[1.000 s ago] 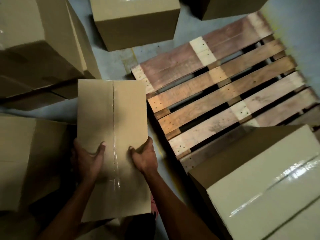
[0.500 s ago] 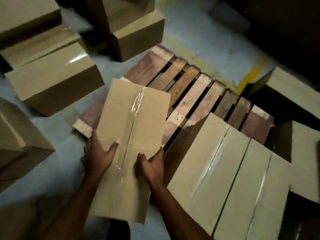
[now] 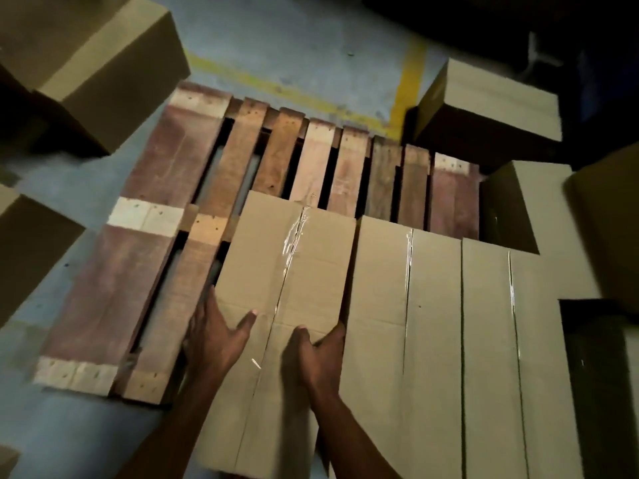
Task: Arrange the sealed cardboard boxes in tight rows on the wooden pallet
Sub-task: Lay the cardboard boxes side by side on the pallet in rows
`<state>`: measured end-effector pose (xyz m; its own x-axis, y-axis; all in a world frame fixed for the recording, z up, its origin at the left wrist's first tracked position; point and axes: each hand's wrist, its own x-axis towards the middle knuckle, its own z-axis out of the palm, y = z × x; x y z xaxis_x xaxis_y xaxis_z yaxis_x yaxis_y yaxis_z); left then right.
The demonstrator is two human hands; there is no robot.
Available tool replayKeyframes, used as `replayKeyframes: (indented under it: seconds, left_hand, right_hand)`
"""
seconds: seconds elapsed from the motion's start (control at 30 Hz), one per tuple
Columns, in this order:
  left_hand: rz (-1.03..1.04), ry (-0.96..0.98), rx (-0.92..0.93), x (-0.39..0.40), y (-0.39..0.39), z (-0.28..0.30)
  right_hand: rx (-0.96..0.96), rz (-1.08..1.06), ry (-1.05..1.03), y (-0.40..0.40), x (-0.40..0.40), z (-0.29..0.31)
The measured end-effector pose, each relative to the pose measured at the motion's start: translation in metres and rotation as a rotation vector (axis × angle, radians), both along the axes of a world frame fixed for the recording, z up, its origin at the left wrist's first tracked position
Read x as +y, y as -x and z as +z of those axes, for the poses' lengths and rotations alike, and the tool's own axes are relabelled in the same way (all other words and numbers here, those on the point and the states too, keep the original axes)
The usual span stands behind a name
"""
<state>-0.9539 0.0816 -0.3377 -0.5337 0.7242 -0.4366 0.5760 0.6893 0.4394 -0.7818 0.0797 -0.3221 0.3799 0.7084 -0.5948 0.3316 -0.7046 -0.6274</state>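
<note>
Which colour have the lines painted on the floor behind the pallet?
Yellow. The floor lines show best in the head view.

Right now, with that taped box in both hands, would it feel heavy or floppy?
Probably light: the left hand and right hand grip only the near end of the held box. Likely stiff, since its faces look flat. The glossy tape could be slippery.
</note>
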Motion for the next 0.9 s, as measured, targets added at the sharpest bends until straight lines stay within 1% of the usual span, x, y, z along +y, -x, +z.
replayKeyframes:
  seconds: [0.13,0.37,0.47,0.6,0.67,0.8,0.9]
  left_hand:
    - [-0.015,-0.005,0.01,0.002,-0.001,-0.005]
    - [-0.011,-0.017,-0.005,0.001,-0.004,-0.007]
    - [0.003,-0.02,-0.008,0.001,-0.006,-0.008]
    - [-0.019,0.017,-0.019,-0.001,-0.015,-0.006]
    - [-0.025,0.026,-0.033,-0.003,-0.017,-0.005]
    - [-0.037,-0.009,-0.062,-0.011,-0.016,-0.004]
    - [-0.055,-0.007,-0.048,-0.012,-0.016,-0.006]
  right_hand:
    - [-0.033,-0.01,0.021,0.001,0.004,-0.002]
    - [-0.026,0.001,0.006,0.001,0.003,0.005]
    - [-0.088,0.082,-0.048,0.003,0.001,0.01]
    - [-0.295,0.294,-0.11,0.009,-0.01,0.019]
    - [-0.385,0.375,-0.083,0.004,-0.014,0.021]
    - [-0.36,0.391,0.072,-0.022,-0.009,0.015]
    - [-0.346,0.482,0.085,-0.035,-0.013,0.008]
